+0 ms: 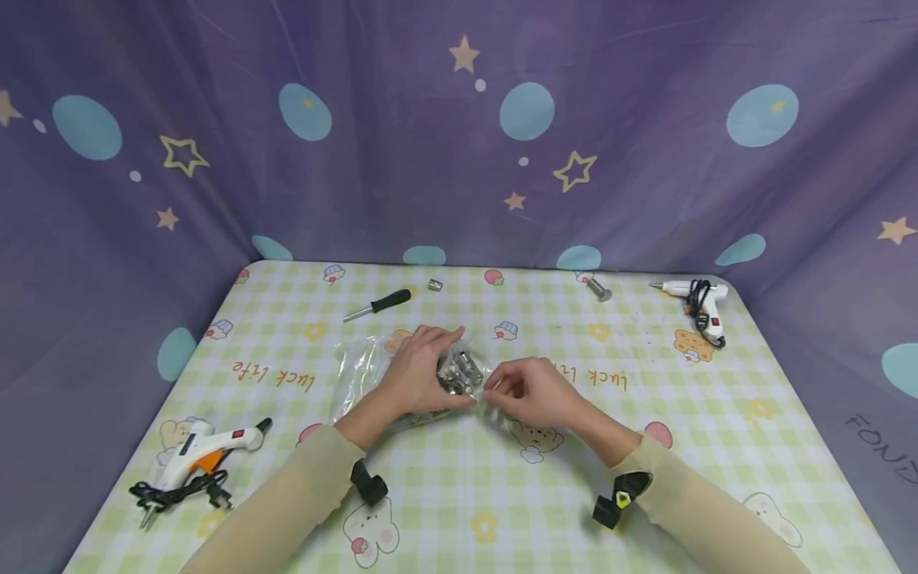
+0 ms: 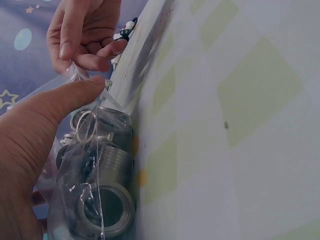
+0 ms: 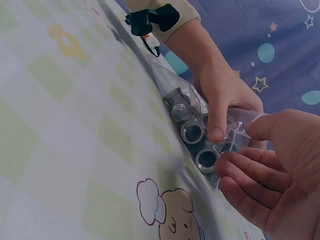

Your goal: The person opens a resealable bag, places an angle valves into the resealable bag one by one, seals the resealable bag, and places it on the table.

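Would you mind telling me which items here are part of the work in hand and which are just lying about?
In hand:
clear plastic bag
round metal fittings
left hand
right hand

Lying about:
black-handled screwdriver
two white glue guns
small metal socket
metal bolt

"luck life" printed twice on tablecloth (image 1: pixel 645 446); "FON" on backdrop (image 1: pixel 878 446).

Head view high, facing down, wrist views close, sharing bag (image 1: pixel 402 375)
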Motion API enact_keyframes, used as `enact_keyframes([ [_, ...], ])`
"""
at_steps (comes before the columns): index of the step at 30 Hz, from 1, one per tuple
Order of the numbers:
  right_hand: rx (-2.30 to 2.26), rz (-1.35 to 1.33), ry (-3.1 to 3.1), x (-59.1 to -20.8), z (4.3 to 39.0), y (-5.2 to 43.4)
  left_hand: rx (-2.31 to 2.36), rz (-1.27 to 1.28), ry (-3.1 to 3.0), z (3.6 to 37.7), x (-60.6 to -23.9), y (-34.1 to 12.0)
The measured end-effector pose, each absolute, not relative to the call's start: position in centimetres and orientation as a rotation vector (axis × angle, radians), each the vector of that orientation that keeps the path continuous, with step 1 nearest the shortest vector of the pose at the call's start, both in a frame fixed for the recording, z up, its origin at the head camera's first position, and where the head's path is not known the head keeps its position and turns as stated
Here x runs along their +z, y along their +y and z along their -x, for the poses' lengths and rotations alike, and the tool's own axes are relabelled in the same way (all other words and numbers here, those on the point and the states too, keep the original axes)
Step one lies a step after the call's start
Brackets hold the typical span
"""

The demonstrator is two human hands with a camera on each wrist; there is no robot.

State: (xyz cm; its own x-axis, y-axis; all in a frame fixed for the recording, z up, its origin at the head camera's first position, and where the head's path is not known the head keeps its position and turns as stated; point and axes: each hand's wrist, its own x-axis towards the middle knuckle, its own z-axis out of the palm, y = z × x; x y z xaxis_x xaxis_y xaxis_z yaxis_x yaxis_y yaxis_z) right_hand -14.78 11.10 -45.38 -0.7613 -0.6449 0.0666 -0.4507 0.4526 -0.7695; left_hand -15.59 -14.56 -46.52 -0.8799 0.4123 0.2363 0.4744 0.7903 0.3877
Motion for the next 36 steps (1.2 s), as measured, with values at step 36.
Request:
enact_keyframes([
  [36, -1.347, 0.825, 2.377, -46.3, 13.7, 9.9, -1.138, 0.74, -2.978, 21.0, -44.3, -13.6],
])
